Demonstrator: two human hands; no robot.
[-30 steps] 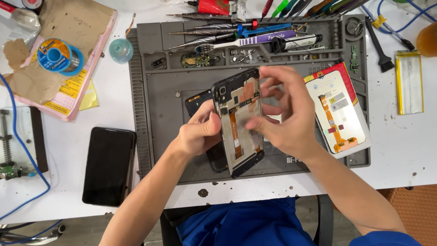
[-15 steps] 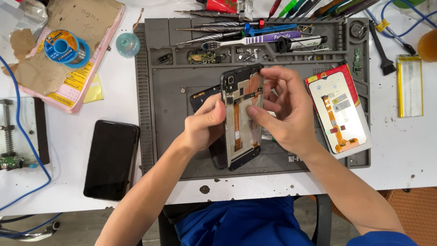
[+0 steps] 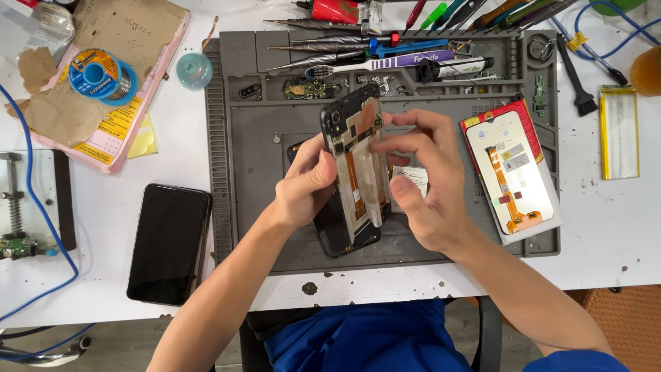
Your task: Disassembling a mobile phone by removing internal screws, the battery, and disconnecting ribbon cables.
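Left hand (image 3: 303,186) grips open phone (image 3: 354,172) above mat (image 3: 248,207); right hand (image 3: 420,186) pinches it at 3 o'clock.

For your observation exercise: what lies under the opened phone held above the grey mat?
Under the opened phone a dark flat piece shows on the grey mat; the rest is covered by both hands.

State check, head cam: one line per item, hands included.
opened phone: back off, insides exposed, tilted, held above the mat
left hand: grips the phone's left edge
right hand: fingertips on the phone's right side
replacement screen: lying flat, flex cable up
black phone: flat, screen dark
grey mat: flat on the table
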